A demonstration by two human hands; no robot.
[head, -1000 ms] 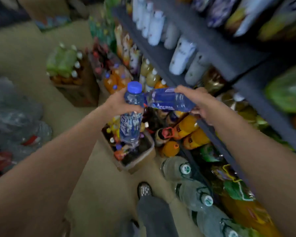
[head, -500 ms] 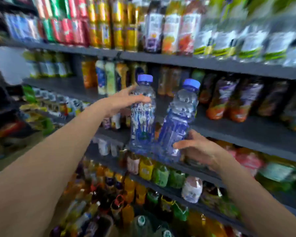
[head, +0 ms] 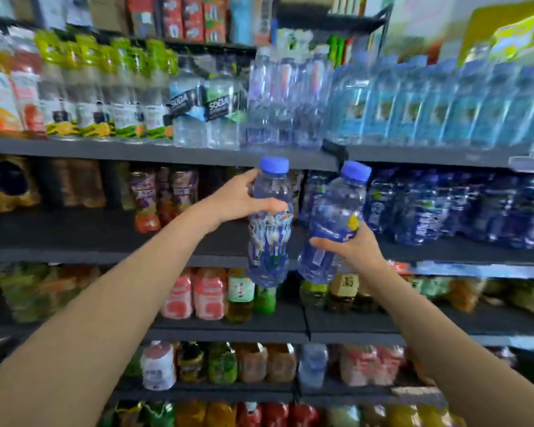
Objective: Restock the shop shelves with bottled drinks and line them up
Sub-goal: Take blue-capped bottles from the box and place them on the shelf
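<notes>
At left, we see the left hand (head: 244, 200) wrapped round the shoulder of an upright water bottle (head: 270, 223), thumb across its front and fingers behind. To its right, the right hand (head: 353, 248) clasps the lower half of a second water bottle (head: 332, 223), which tilts rightward at the cap. Both bottles hang in the air in front of the second shelf (head: 105, 229), neither yet set down. We judge the restocking well advanced but unfinished: most rows stand full, while bare dark board shows on this shelf to the left of the bottles, and these two remain to be placed and aligned, probably beside the like dark blue bottles (head: 444, 208) at right. The held bottles are clear ribbed plastic, cylindrical, with blue screw caps and blue printed labels; the shelf boards look matt and dark grey.
</notes>
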